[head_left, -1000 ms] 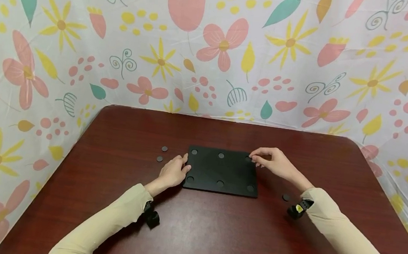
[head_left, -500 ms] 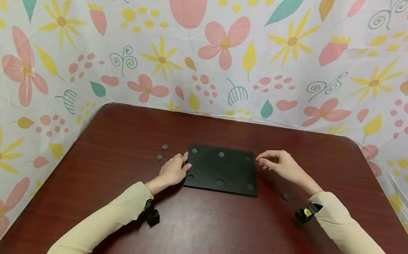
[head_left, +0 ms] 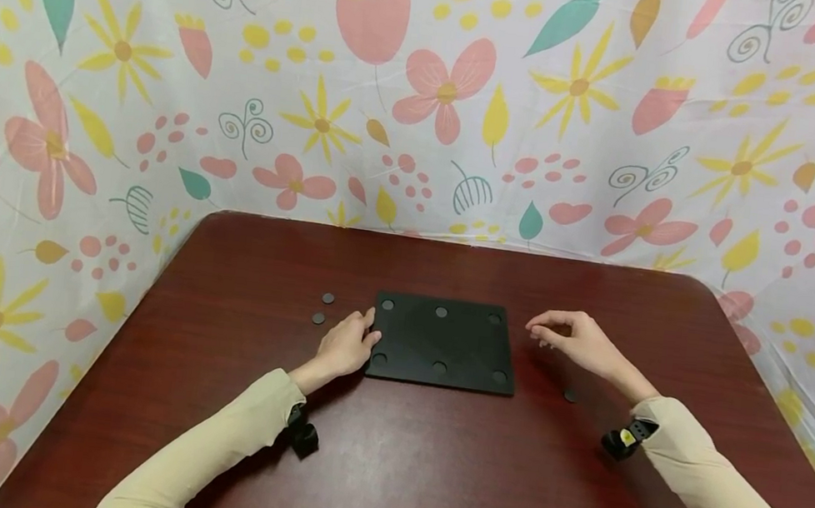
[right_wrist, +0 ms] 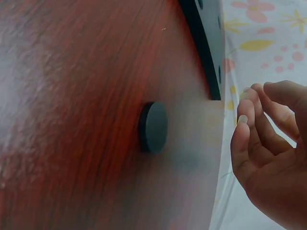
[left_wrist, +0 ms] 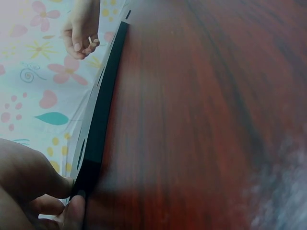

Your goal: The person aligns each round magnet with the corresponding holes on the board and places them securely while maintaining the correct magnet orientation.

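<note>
A black rectangular board (head_left: 443, 342) with several round recesses along its far and near edges lies flat on the table. My left hand (head_left: 347, 343) grips its left edge; in the left wrist view, the fingers and thumb (left_wrist: 74, 211) pinch the board's corner (left_wrist: 88, 165). Off the board's right side, my right hand (head_left: 575, 340) hovers with loosely bent fingers and nothing visible in them. Below that hand, a small dark disc (right_wrist: 154, 127) lies on the table. Two more discs, a far one (head_left: 328, 299) and a nearer one (head_left: 319, 318), lie left of the board.
The reddish-brown wooden table (head_left: 390, 470) reaches back to a flower-patterned curtain (head_left: 422, 122), which also hangs along both sides. Each wrist wears a black camera, such as the left one (head_left: 304, 437).
My right hand has drawn away from the board's far right recess, moving right and slightly nearer to me. The left hand keeps its grip on the board, which stays in place.
</note>
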The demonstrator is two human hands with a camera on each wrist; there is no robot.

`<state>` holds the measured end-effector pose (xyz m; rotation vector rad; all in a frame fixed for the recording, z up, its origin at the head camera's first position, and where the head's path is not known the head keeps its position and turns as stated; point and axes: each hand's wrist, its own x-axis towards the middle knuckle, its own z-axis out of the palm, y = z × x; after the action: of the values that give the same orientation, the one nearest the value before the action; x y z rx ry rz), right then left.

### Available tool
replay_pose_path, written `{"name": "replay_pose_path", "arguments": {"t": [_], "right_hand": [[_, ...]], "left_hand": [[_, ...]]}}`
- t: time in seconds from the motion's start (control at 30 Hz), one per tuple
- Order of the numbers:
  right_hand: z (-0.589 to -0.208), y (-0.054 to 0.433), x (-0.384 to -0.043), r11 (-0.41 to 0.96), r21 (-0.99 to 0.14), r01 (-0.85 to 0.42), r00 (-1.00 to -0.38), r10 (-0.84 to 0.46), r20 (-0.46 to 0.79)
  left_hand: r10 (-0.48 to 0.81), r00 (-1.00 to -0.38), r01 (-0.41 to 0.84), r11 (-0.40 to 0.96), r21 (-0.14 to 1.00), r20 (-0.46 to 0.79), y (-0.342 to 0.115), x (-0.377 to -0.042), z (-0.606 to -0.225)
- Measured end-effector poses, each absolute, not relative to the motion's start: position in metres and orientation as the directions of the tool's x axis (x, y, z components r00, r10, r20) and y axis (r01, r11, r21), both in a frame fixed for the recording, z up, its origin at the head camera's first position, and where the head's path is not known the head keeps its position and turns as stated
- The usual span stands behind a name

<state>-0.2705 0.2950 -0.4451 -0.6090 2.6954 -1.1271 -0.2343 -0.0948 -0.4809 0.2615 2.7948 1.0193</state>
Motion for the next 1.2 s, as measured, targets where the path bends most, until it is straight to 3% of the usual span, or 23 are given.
{"name": "replay_pose_path", "arguments": {"t": [0.8, 1.2], "right_hand": [[-0.455, 0.333, -0.262, 0.713, -0.654, -0.253, -0.933, -0.358, -0.028], [-0.459, 0.348, -0.248, 0.680, -0.690, -0.246, -0.898, -0.427, -0.101]], "left_hand": [[0.218, -0.973, 0.121, 0.773, 0.623, -0.082, -0.095, -0.235, -0.478], [0.216, -0.973, 0.115, 0.772, 0.625, -0.088, -0.095, -0.234, -0.479]]}}
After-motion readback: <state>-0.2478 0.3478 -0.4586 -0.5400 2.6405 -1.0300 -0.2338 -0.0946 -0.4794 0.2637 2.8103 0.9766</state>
